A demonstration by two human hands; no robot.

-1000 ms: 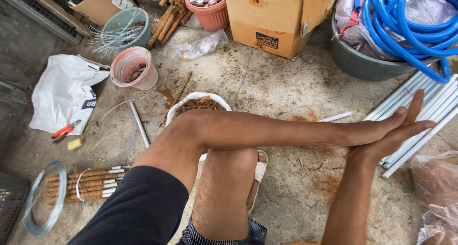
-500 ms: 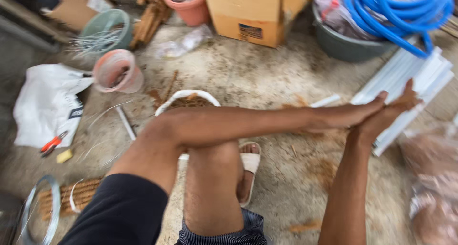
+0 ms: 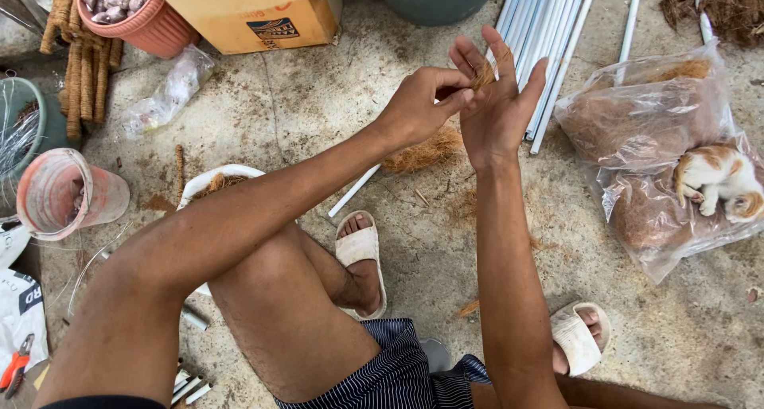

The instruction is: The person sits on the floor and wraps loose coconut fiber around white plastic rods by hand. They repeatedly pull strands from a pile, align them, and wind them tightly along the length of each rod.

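Note:
My left hand point(image 3: 422, 99) pinches a small tuft of brown coconut fibre point(image 3: 484, 76) and presses it against the open palm of my right hand point(image 3: 501, 107), whose fingers point up and apart. A loose clump of the same fibre point(image 3: 422, 150) lies on the concrete just below both hands. I am sitting with my knees up, feet in white sandals point(image 3: 360, 250).
White plastic pipes point(image 3: 549, 51) lie beyond my hands. Clear bags of fibre point(image 3: 629, 122) sit at right with a kitten point(image 3: 716, 182) on them. A white bowl point(image 3: 219, 182), pink cup point(image 3: 68, 194), cardboard box point(image 3: 247, 11), pink pot point(image 3: 139, 19) and fibre-wrapped sticks point(image 3: 79, 67) stand at left.
My hands drew back from the pipes and came together over the fibre; my left hand now pinches a tuft against my right palm. The view swung right, showing the bags and kitten.

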